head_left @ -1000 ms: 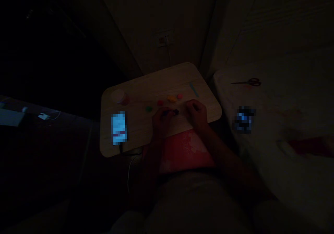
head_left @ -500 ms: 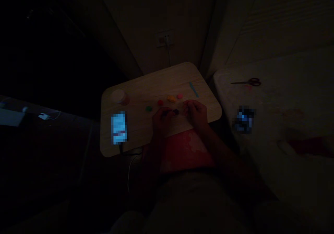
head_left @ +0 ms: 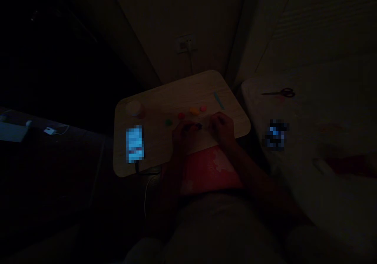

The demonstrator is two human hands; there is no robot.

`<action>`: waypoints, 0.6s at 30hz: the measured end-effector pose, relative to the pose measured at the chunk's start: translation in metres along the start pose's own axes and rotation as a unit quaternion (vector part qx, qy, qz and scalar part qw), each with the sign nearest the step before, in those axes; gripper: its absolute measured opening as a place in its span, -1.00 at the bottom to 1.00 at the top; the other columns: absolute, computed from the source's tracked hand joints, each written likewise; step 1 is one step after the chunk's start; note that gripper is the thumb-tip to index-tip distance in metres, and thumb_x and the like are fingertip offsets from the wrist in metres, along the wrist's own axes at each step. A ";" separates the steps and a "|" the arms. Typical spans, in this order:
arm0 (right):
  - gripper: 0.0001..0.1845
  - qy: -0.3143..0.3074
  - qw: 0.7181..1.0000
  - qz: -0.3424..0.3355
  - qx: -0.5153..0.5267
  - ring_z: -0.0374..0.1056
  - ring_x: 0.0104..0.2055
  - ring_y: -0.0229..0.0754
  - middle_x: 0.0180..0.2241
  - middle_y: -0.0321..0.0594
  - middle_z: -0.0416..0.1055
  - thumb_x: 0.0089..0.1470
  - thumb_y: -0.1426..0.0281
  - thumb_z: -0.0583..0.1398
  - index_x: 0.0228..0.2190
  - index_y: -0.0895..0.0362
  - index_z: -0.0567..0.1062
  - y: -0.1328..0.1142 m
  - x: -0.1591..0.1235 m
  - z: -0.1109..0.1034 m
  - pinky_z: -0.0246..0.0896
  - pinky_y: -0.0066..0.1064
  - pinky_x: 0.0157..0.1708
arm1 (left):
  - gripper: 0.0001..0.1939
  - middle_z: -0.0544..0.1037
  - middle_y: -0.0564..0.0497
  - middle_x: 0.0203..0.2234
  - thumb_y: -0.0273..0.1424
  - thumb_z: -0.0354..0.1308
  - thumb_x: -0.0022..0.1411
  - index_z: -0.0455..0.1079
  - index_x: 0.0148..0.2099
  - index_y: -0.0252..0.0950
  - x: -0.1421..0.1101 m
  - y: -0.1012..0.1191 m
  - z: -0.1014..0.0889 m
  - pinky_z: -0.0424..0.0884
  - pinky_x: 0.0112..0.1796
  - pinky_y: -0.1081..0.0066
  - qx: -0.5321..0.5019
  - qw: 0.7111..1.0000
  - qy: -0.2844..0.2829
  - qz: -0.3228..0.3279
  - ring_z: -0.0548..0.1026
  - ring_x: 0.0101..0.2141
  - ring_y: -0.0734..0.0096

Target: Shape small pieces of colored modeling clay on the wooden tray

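In dim light, my left hand [head_left: 182, 133] rests over the small wooden table [head_left: 161, 95] with its fingers closed on a small dark lump [head_left: 199, 126] like modelling clay. To its right, my right hand [head_left: 223, 127] has its fingers pinched together; what they hold, if anything, is too dark to make out. Just beyond the hands lie a green lump [head_left: 168, 122], a red lump [head_left: 181, 115], an orange-yellow lump [head_left: 194, 110] and a pink lump [head_left: 203, 108]. A flat blue plastic knife [head_left: 218, 100] lies past my right hand.
A lidded tub [head_left: 134, 109] and a lit phone-like screen [head_left: 134, 144] with a cable are on the table's left. Scissors [head_left: 278, 93] and another blurred screen [head_left: 276, 135] lie on the pale surface at right. A wall socket [head_left: 185, 44] holds a plug.
The picture has become darker. My right fingers have shifted slightly; my left hand stays nearly in place, and the coloured lumps have not moved.
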State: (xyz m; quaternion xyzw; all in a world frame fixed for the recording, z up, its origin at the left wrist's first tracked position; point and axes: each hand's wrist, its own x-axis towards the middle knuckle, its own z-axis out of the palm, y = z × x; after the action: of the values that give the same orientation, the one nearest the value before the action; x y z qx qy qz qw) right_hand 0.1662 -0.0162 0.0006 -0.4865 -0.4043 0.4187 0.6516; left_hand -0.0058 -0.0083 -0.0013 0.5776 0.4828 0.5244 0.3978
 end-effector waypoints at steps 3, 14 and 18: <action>-0.57 0.001 1.000 0.015 0.001 0.15 -0.63 -0.32 -0.68 -0.37 0.27 0.18 0.07 0.29 -0.57 0.08 0.46 -0.001 -0.001 0.000 0.04 -0.45 -0.63 | -0.80 0.68 -0.01 -0.31 -0.24 0.38 0.22 0.57 -0.22 -0.25 0.000 0.000 0.001 0.54 -0.16 0.39 0.004 1.000 0.002 0.004 0.63 -0.27 0.36; -0.82 0.012 0.999 -0.002 0.031 0.30 -0.56 -0.29 -0.55 -0.35 0.42 0.10 0.22 0.36 -0.31 0.06 0.65 0.006 0.003 0.001 0.20 -0.44 -0.54 | -0.78 0.67 -0.01 -0.31 -0.21 0.38 0.22 0.58 -0.18 -0.24 0.000 -0.006 -0.001 0.54 -0.19 0.38 0.006 1.000 0.000 0.002 0.63 -0.28 0.34; -0.81 0.004 0.999 -0.001 0.036 0.34 -0.53 -0.26 -0.54 -0.33 0.45 0.11 0.21 0.36 -0.30 0.06 0.63 0.004 0.002 0.000 0.25 -0.41 -0.51 | -0.76 0.67 -0.02 -0.31 -0.19 0.38 0.22 0.57 -0.20 -0.25 0.000 -0.005 0.000 0.54 -0.17 0.37 0.002 1.000 0.001 0.005 0.63 -0.27 0.34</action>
State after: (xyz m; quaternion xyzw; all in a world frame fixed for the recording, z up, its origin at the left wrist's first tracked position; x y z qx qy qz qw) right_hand 0.1662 -0.0137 -0.0030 -0.4638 -0.3870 0.4304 0.6708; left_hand -0.0069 -0.0072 -0.0059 0.5803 0.4817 0.5259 0.3931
